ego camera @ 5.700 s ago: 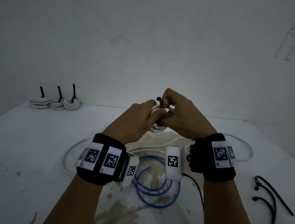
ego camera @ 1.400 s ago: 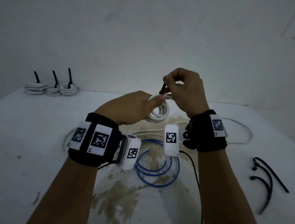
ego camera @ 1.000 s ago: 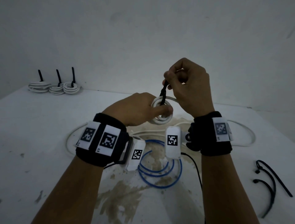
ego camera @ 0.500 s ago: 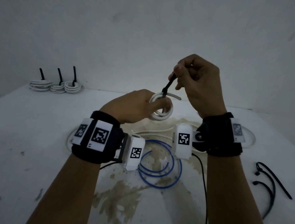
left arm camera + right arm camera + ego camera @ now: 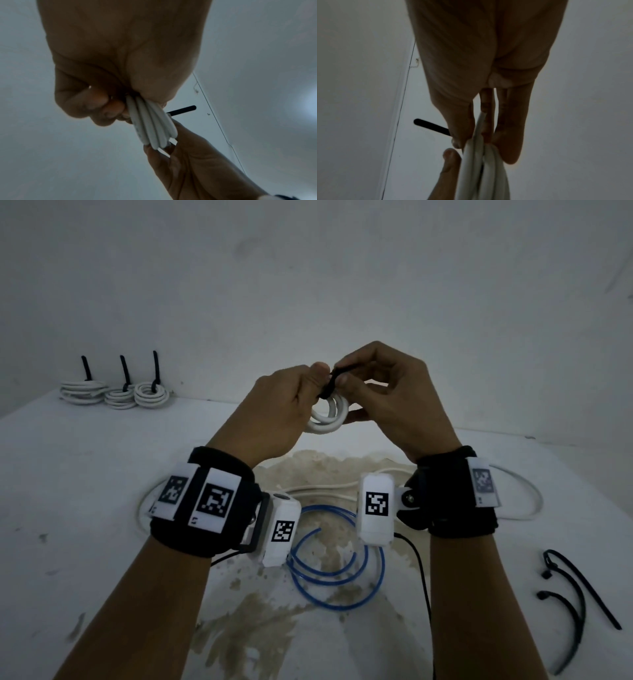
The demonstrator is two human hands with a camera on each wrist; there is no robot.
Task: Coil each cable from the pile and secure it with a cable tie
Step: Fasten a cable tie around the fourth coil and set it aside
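A small white cable coil point(image 5: 328, 416) is held up above the table, gripped at its top by my left hand point(image 5: 308, 386). A black cable tie point(image 5: 329, 383) wraps the coil's top. My right hand point(image 5: 352, 385) pinches the tie close against the coil, its lower fingers touching the coil's right side. In the left wrist view the coil strands point(image 5: 151, 128) run out of my curled fingers point(image 5: 96, 105), and the tie's tail point(image 5: 182, 109) sticks out behind. The right wrist view shows the same coil point(image 5: 481, 170) and the tie's tail point(image 5: 430, 126).
Three tied white coils point(image 5: 116, 395) stand at the table's back left by the wall. A loose blue cable point(image 5: 337, 571) and a loose white cable point(image 5: 520, 494) lie below my hands. Spare black ties point(image 5: 579, 594) lie at the right.
My right hand had pulled the tie's tail up and to the right, away from the coil. It has now come back down and pinches the tie right at the coil.
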